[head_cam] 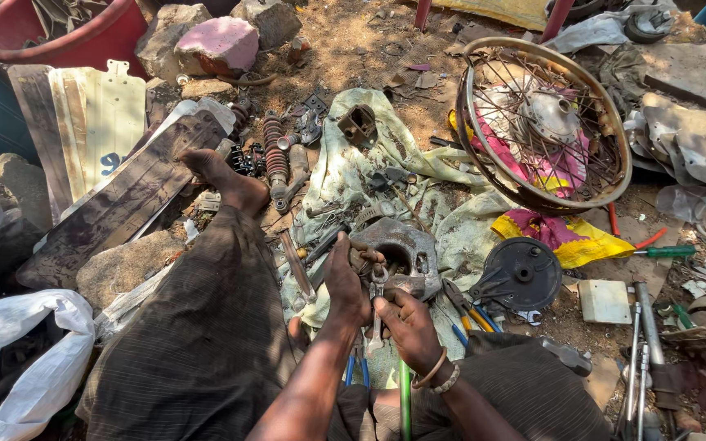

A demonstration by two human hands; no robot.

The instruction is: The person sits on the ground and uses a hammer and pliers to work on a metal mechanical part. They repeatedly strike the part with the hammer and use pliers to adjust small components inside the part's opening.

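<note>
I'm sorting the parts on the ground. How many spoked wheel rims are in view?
1. The spoked wheel rim lies at upper right on pink and yellow cloth, beyond the left hand and right hand. Others may be hidden under the clutter.

A cream-white flat panel (100, 122) carrying a dark blue painted mark is lying upper left, leaning beside a dark plank (124, 200). A crumpled white plastic bag (22, 359) is sitting at lower left on the ground. No screens are showing
</note>
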